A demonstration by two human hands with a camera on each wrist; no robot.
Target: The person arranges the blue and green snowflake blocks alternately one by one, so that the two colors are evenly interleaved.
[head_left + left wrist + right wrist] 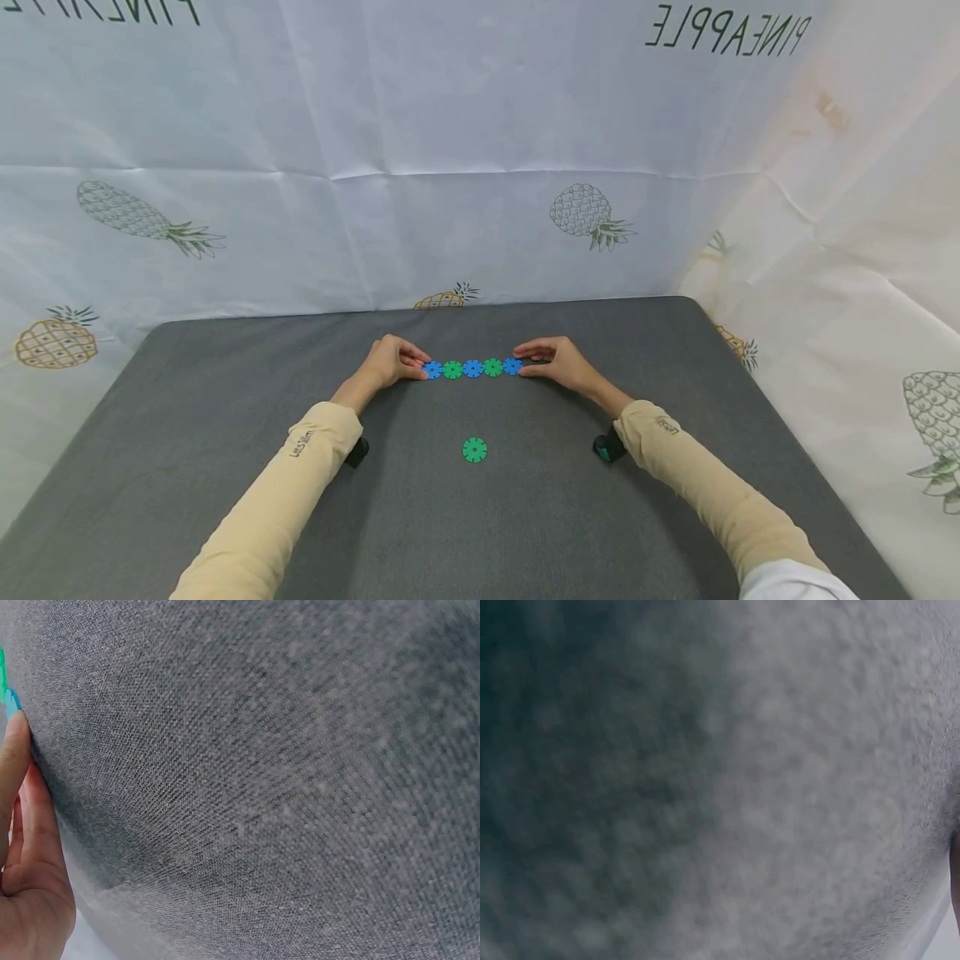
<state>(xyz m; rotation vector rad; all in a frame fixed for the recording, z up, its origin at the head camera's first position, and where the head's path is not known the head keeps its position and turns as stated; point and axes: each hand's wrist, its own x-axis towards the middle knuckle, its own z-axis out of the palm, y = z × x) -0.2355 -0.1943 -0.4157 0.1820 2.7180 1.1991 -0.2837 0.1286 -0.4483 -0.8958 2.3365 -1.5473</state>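
A straight row of notched plastic discs, alternating blue and green, lies across the grey table. My left hand (388, 362) pinches the blue disc (432, 370) at the row's left end between thumb and fingers. At the other end, my right hand (564, 364) pinches another blue disc (512, 366). Between them are a green disc (452, 370), a blue disc (472, 368) and a second green disc (492, 367). The left wrist view catches a bit of the blue disc (12, 703) at my fingertips. Only a sliver of hand (955, 874) shows in the right wrist view.
A single green disc (474, 450) lies nearer to me on the grey table (480, 533), between my forearms. A white curtain (465, 108) with pineapple prints hangs behind the table's far edge and along the right side.
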